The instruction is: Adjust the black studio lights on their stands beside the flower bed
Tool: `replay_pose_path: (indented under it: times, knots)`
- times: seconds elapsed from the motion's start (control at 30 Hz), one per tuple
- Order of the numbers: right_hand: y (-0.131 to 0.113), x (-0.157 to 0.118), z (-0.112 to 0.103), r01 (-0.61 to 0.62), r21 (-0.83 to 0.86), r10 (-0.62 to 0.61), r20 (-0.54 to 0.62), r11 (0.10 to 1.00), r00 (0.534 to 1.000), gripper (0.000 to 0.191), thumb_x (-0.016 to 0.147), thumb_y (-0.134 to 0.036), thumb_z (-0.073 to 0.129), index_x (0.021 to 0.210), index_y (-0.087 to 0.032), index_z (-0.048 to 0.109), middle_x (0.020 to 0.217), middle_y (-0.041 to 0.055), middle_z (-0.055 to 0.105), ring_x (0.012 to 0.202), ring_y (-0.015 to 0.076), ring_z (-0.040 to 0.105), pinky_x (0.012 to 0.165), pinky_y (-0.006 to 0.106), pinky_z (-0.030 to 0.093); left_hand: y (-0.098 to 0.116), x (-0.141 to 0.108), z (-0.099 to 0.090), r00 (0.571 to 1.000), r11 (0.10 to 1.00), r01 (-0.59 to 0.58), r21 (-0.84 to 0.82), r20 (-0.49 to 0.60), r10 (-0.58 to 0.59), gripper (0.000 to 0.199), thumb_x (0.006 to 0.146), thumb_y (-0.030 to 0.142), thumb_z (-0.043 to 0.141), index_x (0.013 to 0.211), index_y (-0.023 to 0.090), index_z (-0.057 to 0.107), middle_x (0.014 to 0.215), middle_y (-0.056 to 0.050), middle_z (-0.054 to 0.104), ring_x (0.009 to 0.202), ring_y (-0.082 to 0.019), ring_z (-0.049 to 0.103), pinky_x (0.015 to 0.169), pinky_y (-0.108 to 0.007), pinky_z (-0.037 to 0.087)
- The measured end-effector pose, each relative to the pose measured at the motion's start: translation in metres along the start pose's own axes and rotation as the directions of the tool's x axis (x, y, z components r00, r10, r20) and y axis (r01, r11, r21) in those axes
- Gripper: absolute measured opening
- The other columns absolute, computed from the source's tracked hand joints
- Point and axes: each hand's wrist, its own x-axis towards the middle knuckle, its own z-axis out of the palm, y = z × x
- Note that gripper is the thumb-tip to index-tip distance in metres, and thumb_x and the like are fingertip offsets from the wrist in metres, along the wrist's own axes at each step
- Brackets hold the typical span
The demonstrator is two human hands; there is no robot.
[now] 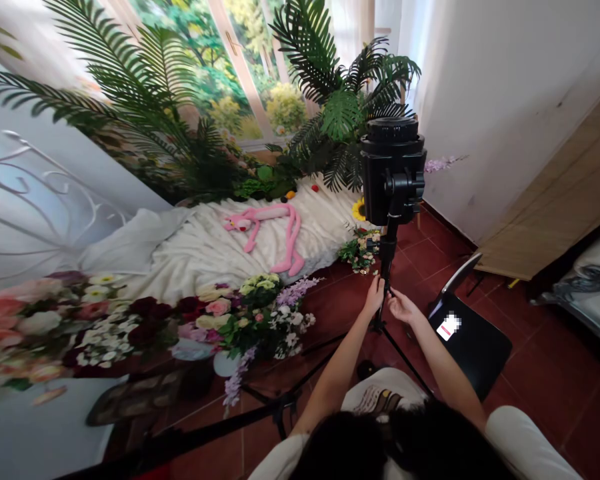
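A black studio light [394,170] stands upright on a thin black stand [387,257], in front of me and right of centre. My left hand [375,295] is wrapped round the pole of the stand, below the light. Just to the right of the pole, my right hand [401,307] has its fingers curled close to a small part of the stand; what they grip, if anything, is too small to make out. The legs of the stand spread out below both hands.
A black chair [480,347] with a lit phone [448,327] on it is at the right. A pink plush toy [265,217] lies on a white furry cover [200,233]. Flowers [220,310] line its front; palm leaves [165,100] rise behind. Another black stand [230,423] crosses the lower left.
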Motion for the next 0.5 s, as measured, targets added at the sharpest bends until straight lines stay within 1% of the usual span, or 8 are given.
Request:
replay_pose_path:
  times: [0.07,0.1,0.17,0.23,0.3,0.37,0.43,0.5]
  knots:
    - [0.0,0.002,0.0,0.123,-0.221,-0.138,-0.05,0.967,0.989,0.022,0.081,-0.034,0.061,0.072,-0.015,0.06,0.062,0.0031,0.065,0.051,0.0097,0.06,0.052,0.019,0.051,-0.003,0.0,0.001,1.0,1.0,0.0,0.004,-0.007,0.001,0.052,0.087,0.058,0.033,0.11,0.018,0.056,0.089,-0.006,0.064,0.078,-0.014,0.061,0.08,-0.031,0.05]
    - [0.0,0.001,-0.001,0.184,-0.376,-0.228,-0.075,0.908,0.971,0.021,0.079,-0.035,0.064,0.071,-0.016,0.059,0.062,0.0036,0.065,0.054,0.012,0.063,0.054,0.021,0.052,-0.004,0.001,0.002,1.0,1.0,-0.012,0.008,-0.018,0.012,0.052,0.087,0.058,0.033,0.11,0.018,0.056,0.093,-0.006,0.064,0.082,-0.015,0.061,0.082,-0.032,0.049]
    - [-0.001,-0.002,-0.003,0.254,-0.625,-0.398,-0.1,0.739,0.912,0.02,0.071,-0.033,0.071,0.069,-0.018,0.058,0.064,0.0039,0.066,0.065,0.0175,0.067,0.06,0.024,0.052,-0.008,0.001,0.003,0.999,0.999,-0.041,0.011,-0.036,0.041,0.051,0.088,0.058,0.033,0.111,0.018,0.056,0.102,-0.008,0.063,0.092,-0.017,0.061,0.089,-0.034,0.047]
    - [-0.005,-0.007,-0.004,0.282,-0.767,-0.515,-0.073,0.577,0.854,0.02,0.065,-0.03,0.076,0.068,-0.02,0.058,0.067,0.0042,0.067,0.076,0.0218,0.068,0.067,0.027,0.051,-0.012,0.002,0.005,0.997,0.999,-0.045,0.007,-0.054,0.046,0.051,0.088,0.057,0.034,0.114,0.018,0.055,0.11,-0.01,0.062,0.103,-0.018,0.058,0.095,-0.037,0.044]
    - [-0.012,-0.014,0.002,0.333,-0.826,-0.602,-0.009,0.454,0.798,0.023,0.064,-0.031,0.076,0.076,-0.021,0.06,0.079,0.006,0.069,0.085,0.0234,0.067,0.076,0.03,0.05,-0.015,0.002,0.006,0.997,1.0,-0.029,-0.003,-0.071,0.029,0.051,0.087,0.056,0.037,0.116,0.018,0.053,0.115,-0.011,0.061,0.108,-0.019,0.056,0.098,-0.038,0.041]
    - [-0.023,-0.02,0.015,0.429,-0.837,-0.691,0.088,0.338,0.717,0.032,0.069,-0.037,0.071,0.094,-0.02,0.061,0.096,0.0084,0.069,0.092,0.0222,0.065,0.083,0.033,0.049,-0.016,0.002,0.006,0.997,0.999,-0.026,-0.02,-0.068,0.024,0.051,0.087,0.056,0.039,0.118,0.018,0.052,0.117,-0.011,0.06,0.11,-0.02,0.056,0.1,-0.038,0.04]
    - [-0.037,-0.023,0.036,0.523,-0.804,-0.76,0.145,0.284,0.634,0.043,0.074,-0.04,0.066,0.11,-0.02,0.057,0.108,0.0093,0.066,0.096,0.0202,0.063,0.086,0.032,0.048,-0.016,0.002,0.007,0.998,0.998,-0.04,-0.04,-0.045,0.038,0.052,0.087,0.056,0.038,0.118,0.018,0.052,0.117,-0.011,0.06,0.111,-0.02,0.055,0.1,-0.038,0.04]
    - [-0.052,-0.022,0.059,0.556,-0.792,-0.804,0.148,0.253,0.576,0.041,0.076,-0.043,0.063,0.109,-0.018,0.058,0.102,0.0081,0.068,0.09,0.0193,0.064,0.081,0.031,0.05,-0.013,0.002,0.008,0.999,0.998,-0.021,-0.053,-0.043,0.018,0.053,0.087,0.057,0.037,0.119,0.017,0.051,0.118,-0.01,0.059,0.112,-0.019,0.055,0.101,-0.037,0.039]
